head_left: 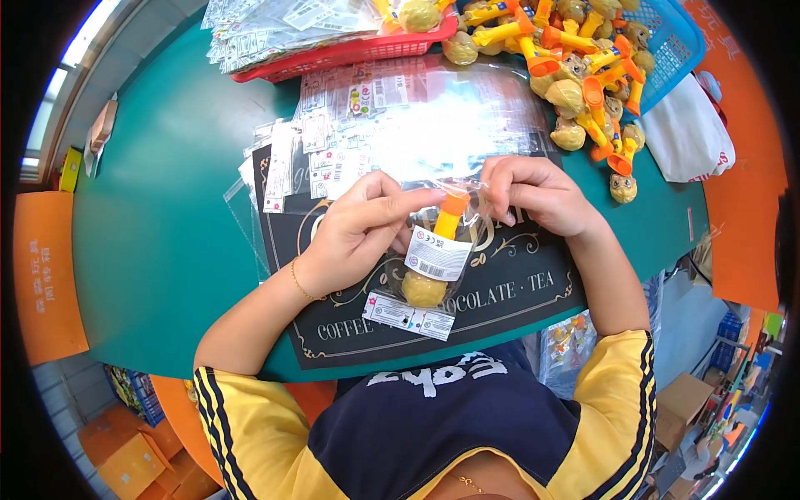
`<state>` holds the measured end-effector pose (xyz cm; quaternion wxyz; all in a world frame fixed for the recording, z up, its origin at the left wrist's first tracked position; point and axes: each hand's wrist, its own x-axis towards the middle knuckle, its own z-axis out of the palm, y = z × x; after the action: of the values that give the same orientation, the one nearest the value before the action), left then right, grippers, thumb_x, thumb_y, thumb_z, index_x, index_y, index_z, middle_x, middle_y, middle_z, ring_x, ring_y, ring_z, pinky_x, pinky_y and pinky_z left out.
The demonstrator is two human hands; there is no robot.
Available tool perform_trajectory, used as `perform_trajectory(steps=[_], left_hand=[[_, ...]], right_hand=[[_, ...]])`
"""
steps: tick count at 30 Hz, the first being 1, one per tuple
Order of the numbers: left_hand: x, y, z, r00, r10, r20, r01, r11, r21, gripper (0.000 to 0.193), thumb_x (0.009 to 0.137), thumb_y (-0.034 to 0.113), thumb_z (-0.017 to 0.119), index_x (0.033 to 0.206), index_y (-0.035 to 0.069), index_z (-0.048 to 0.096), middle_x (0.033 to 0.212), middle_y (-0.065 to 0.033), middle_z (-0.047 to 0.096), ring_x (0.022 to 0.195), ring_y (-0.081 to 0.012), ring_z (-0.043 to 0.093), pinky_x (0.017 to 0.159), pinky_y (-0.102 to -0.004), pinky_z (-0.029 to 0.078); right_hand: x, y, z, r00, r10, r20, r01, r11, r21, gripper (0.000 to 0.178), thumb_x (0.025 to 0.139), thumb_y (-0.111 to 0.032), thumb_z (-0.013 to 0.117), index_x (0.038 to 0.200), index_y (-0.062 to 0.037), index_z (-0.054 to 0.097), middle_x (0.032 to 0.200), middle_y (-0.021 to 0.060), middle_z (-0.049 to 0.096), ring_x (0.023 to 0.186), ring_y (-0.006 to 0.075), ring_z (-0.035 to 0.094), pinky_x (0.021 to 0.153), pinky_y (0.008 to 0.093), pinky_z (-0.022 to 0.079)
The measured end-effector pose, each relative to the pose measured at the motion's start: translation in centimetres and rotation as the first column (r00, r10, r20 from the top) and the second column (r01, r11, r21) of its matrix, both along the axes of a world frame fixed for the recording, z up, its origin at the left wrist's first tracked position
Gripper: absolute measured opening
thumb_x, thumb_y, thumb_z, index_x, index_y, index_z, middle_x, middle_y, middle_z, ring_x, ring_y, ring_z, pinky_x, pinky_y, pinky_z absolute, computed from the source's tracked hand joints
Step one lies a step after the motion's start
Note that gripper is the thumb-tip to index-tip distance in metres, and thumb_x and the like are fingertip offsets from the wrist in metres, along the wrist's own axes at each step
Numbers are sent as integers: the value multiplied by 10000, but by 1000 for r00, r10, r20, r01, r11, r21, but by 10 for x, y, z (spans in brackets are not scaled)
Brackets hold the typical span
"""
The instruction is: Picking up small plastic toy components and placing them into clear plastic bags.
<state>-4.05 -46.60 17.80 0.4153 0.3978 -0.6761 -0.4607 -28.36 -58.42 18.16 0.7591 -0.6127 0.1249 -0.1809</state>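
Observation:
In front of me, over the dark printed mat (350,275), is a clear plastic bag (468,254) holding a toy (425,289) with a tan, rounded head and a yellow stem. The toy's flared orange end points toward the bag's far edge, and a white printed label (433,254) covers its middle. My left hand (358,233) grips the bag's left side, index finger stretched across the upper edge beside the orange end. At the upper right corner, my right hand (537,196) pinches the film, its fingertips partly hidden. A white printed header card (408,315) shows at the near end.
Flat clear bags (467,108) with printed cards lie beyond my hands. A red basket (350,57) of more bags stands behind them. At the far right, a blue basket (679,50) and a heap of similar toys (583,92) sit beside a white bag (687,133).

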Motion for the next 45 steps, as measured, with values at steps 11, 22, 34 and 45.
perform_trajectory(steps=[11,22,34,45], left_hand=[[-2,-1,2,996,86,36,-89,993,80,287,937,-9,424,1170,11,590,940,-57,494,768,-103,586,707,-213,517],[-2,-3,-4,865,248,-436,14,857,516,276,923,31,445,1192,-7,496,1062,-98,522,986,-166,602,793,-267,527],[-16,-5,-1,871,339,-356,-32,762,647,274,952,185,529,1147,-7,519,1077,-105,622,943,-174,630,815,-268,511],[-9,-6,-6,778,373,-506,97,725,682,149,982,206,461,982,63,503,1107,-130,614,979,-209,637,829,-306,527]], right_hand=[[0,2,4,998,9,-62,-13,998,-60,161,862,27,446,752,-14,556,777,30,507,623,79,465,560,212,377],[0,3,6,996,-51,-73,41,991,-128,176,843,38,456,718,-20,565,795,52,505,617,95,477,553,208,372],[5,8,7,996,-60,-71,46,981,-189,177,845,43,458,738,-13,588,775,42,512,616,89,467,546,206,365],[5,9,15,992,-108,-68,43,787,-615,151,811,47,451,830,13,597,830,75,544,776,181,527,667,282,427]])
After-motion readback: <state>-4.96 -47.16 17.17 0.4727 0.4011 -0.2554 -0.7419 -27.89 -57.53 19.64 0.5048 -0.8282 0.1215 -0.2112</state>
